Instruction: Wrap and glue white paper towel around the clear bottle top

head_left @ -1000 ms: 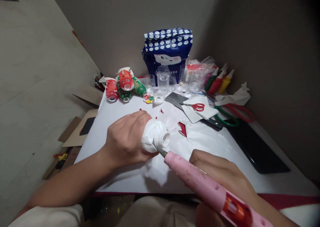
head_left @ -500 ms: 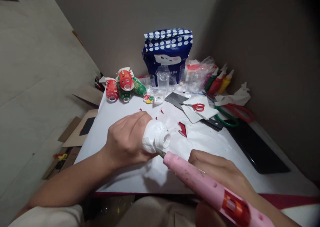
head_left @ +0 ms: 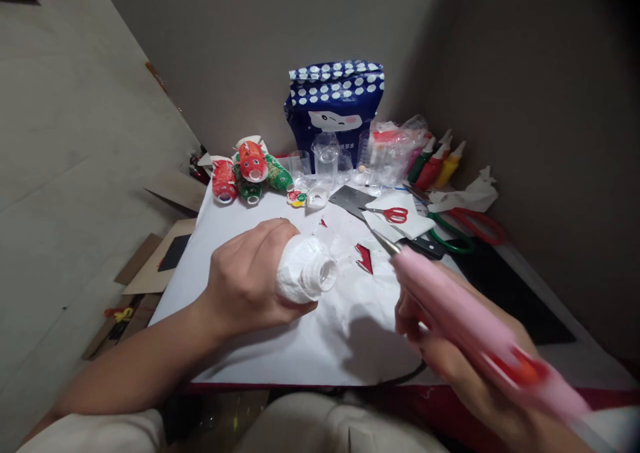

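Observation:
My left hand (head_left: pixel 247 276) is wrapped round a white bottle (head_left: pixel 296 270) that looks covered in wrinkled paper; its threaded open neck points right, toward me. A pink hot glue gun (head_left: pixel 450 300) is in my right hand (head_left: pixel 445 356), smeared by motion, with its metal nozzle aimed up and left. The nozzle is apart from the bottle, to its right. Between them, on the white-covered table (head_left: pixel 220 366), lies a jagged red scrap (head_left: pixel 365 258); a smaller red scrap (head_left: pixel 323 223) is farther back.
At back left are several red and green fish figures (head_left: pixel 251 161). Clear plastic cups (head_left: pixel 326 160) stand before a blue bag (head_left: pixel 335 113). Rightward are red-handled scissors (head_left: pixel 395 214), green-handled scissors (head_left: pixel 453 240), paint bottles (head_left: pixel 433 166) and a black slab (head_left: pixel 520 300).
The glue gun has pulled away from the bottle's neck, up and to the right. My left hand and the bottle have shifted slightly left, the neck turning more toward me.

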